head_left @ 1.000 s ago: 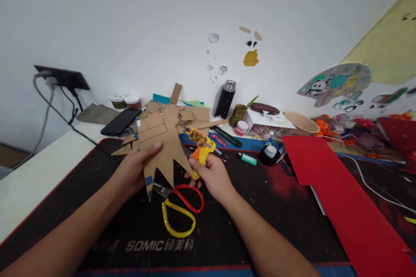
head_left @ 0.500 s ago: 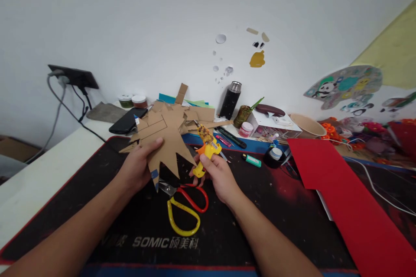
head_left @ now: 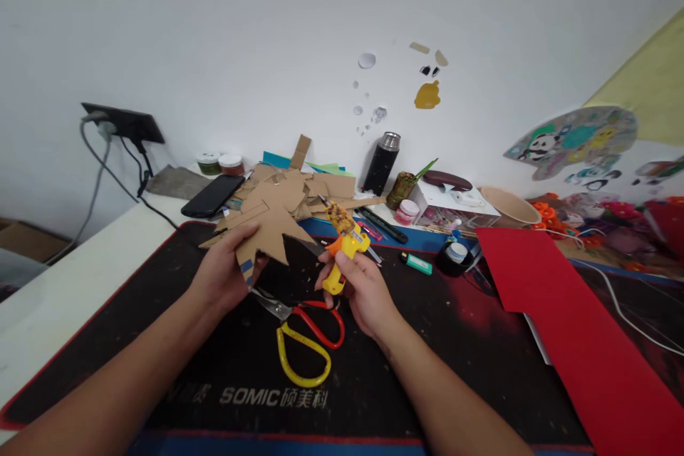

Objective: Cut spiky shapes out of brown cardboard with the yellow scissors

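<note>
A pointed, jagged-edged piece of brown cardboard is gripped in my left hand, thumb on top and fingers underneath. Blue marks show near its lowest tip. My right hand is wrapped round the handle of a yellow glue gun, whose brown-stained nozzle points up and to the left, toward the cardboard but apart from it. Between and below my hands, scissors with one red and one yellow handle loop lie on the black desk mat. Their blades lie partly near the cardboard's lower tip.
Cardboard scraps pile up behind the held piece, beside a black phone. A black thermos stands by the wall. A green utility knife, a small black pot and a large red sheet lie to the right.
The cardboard in my left hand has tilted, and its points have swung up and nearer to level. The glue gun has shifted slightly right in my right hand.
</note>
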